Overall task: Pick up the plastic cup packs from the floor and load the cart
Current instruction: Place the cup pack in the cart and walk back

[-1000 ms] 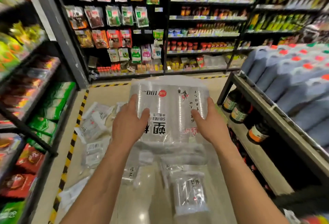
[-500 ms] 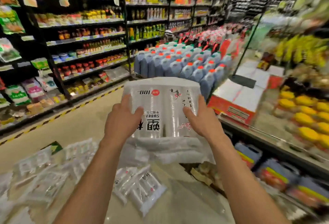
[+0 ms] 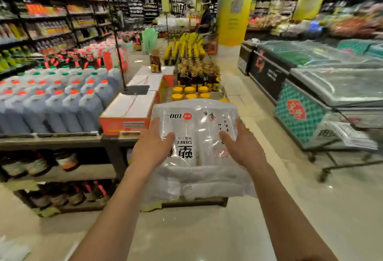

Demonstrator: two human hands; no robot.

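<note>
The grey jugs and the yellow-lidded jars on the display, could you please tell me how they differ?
The grey jugs are tall and capped in red or green; the yellow-lidded jars are squat. The jugs fill the display's left side in long rows; the jars form a small cluster farther right, beyond the cup pack. Both stand upright.

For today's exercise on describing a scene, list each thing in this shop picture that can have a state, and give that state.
Cup packs: sealed, stacked, held up off the floor.
Left hand: grip on the packs' left side.
Right hand: grip on the packs' right side.
Cart: standing at right by the freezers, apart from the packs; contents too blurred to tell.
Freezer lids: shut.
Jugs: capped, upright in rows.
Orange box: shut.
</note>
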